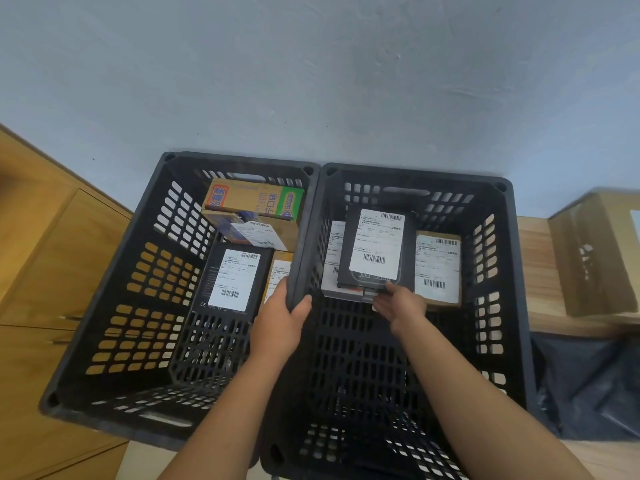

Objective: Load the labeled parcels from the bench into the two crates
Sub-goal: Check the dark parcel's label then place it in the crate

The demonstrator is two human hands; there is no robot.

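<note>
— How will that black parcel (375, 249) handle?

— I judge it light and stiff: a flat, thin box with a big white label on top. The smooth faces may slip, so take it by the edges, thumb above and fingers below.

— Where is it?

— In the right crate (500, 187), towards the far wall, lying on a white parcel (334, 251), with a brown parcel (438, 268) just beside it.

— And the hands?

— The right hand (401, 304) is at its near edge, thumb touching it. Whether it pinches or only nudges, I cannot tell. The left hand (280, 320) curls over the right crate's rim, where it meets the left crate (166, 157).

— What is in the left one?

— A yellow carton (249, 206) at the far wall, a black box (230, 278) in front of it, and a third parcel (278, 271) half hidden by the rim. The near half of each crate floor shows bare

— Anything left to load?

— A cardboard box (595, 251) stands on the bench (536, 271), to the right
</note>
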